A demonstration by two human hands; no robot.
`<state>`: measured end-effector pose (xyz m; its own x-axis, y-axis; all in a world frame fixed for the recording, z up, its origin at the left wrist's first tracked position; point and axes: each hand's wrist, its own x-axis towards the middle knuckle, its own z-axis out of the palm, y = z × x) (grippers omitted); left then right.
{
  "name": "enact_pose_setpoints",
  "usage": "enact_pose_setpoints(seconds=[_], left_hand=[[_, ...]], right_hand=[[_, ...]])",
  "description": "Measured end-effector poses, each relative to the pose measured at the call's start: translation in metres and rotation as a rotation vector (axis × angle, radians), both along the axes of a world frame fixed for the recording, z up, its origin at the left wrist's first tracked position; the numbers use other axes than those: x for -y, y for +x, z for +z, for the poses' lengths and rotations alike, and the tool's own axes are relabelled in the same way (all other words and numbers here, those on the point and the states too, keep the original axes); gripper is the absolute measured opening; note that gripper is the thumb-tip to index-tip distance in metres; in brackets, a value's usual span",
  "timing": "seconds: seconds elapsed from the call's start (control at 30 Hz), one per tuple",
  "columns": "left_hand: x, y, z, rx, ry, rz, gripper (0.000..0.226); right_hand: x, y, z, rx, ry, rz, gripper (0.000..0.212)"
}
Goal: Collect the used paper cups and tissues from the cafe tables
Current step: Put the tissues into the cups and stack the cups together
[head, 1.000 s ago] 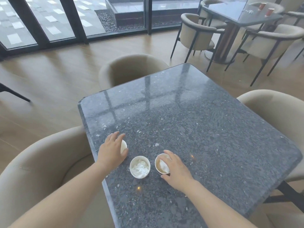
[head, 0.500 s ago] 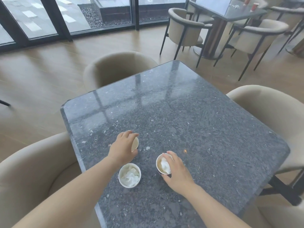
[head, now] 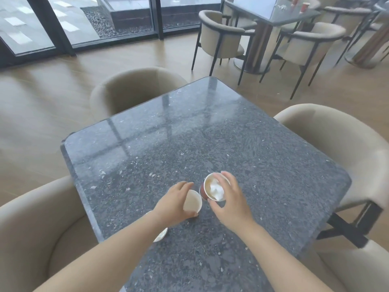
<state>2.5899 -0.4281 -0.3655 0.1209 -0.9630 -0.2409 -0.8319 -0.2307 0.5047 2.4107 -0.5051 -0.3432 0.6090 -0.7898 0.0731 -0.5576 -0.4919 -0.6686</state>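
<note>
My left hand (head: 171,205) grips an empty paper cup (head: 192,203), held just above the dark speckled table (head: 242,144). My right hand (head: 230,204) holds a second paper cup (head: 212,182) with a crumpled white tissue (head: 216,189) inside, lifted and tilted toward me; its red outside shows at the left. The two held cups are side by side, almost touching. A third cup (head: 161,234) stands on the table, mostly hidden under my left forearm, with only part of its rim showing.
Beige armchairs surround the table: one far left (head: 134,87), one near left (head: 35,228), one on the right (head: 341,144). Another table (head: 271,11) at the back right carries two red cups (head: 303,7) and has chairs (head: 219,36) around it. Glass doors line the back.
Both hands have lifted their cups off the table and brought them together near the middle. My left arm now covers the third cup that holds tissue. The camera has shifted.
</note>
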Motion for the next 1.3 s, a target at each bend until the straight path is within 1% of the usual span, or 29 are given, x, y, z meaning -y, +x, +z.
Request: enact_pose_setpoints(seconds=[0.07,0.13,0.23,0.3,0.43,0.47,0.57,0.7,0.77,0.87,0.93,1.0,1.07,1.13,1.3], left_hand=[[-0.01,0.01,0.005,0.03,-0.009,0.036,0.091],[-0.022,0.022,0.009,0.073,0.013,0.045,0.09],[-0.042,0.036,0.012,0.111,0.071,0.057,0.088],[-0.053,0.039,0.01,0.106,0.114,0.066,0.089],[-0.067,0.036,0.002,0.066,0.209,0.088,0.09],[-0.07,0.034,0.0,0.047,0.223,0.105,0.09],[-0.073,0.026,-0.004,0.022,0.231,0.131,0.084],[-0.07,0.021,-0.004,0.042,0.212,0.154,0.075],[-0.068,0.021,-0.002,0.063,0.209,0.166,0.073],[-0.067,0.022,0.0,0.07,0.221,0.162,0.078],[-0.07,0.024,0.001,0.065,0.235,0.158,0.089],[-0.074,0.027,0.001,0.069,0.254,0.138,0.103],[-0.078,0.029,0.001,0.098,0.286,0.099,0.111],[-0.08,0.029,0.001,0.123,0.31,0.077,0.112],[-0.078,0.024,0.005,0.099,0.258,0.133,0.095]], right_hand=[[0.002,0.016,0.017,0.07,-0.068,0.009,0.065],[0.0,0.03,0.026,0.101,-0.116,0.037,0.065],[-0.009,0.043,0.023,0.08,-0.106,0.119,0.064],[-0.017,0.045,0.01,-0.006,-0.067,0.168,0.061],[-0.029,0.047,-0.013,-0.328,0.008,0.278,0.06],[-0.029,0.047,-0.016,-0.381,0.01,0.29,0.061],[-0.027,0.046,-0.021,-0.434,0.037,0.283,0.062],[-0.026,0.044,-0.023,-0.488,0.07,0.327,0.07],[-0.028,0.042,-0.023,-0.484,0.051,0.332,0.07],[-0.032,0.037,-0.026,-0.416,-0.041,0.326,0.059],[-0.036,0.033,-0.028,-0.371,-0.11,0.326,0.047],[-0.039,0.029,-0.032,-0.386,-0.144,0.338,0.036],[-0.04,0.026,-0.036,-0.444,-0.14,0.338,0.025],[-0.039,0.023,-0.036,-0.488,-0.125,0.321,0.019],[-0.037,0.025,-0.027,-0.485,-0.153,0.343,0.019]])
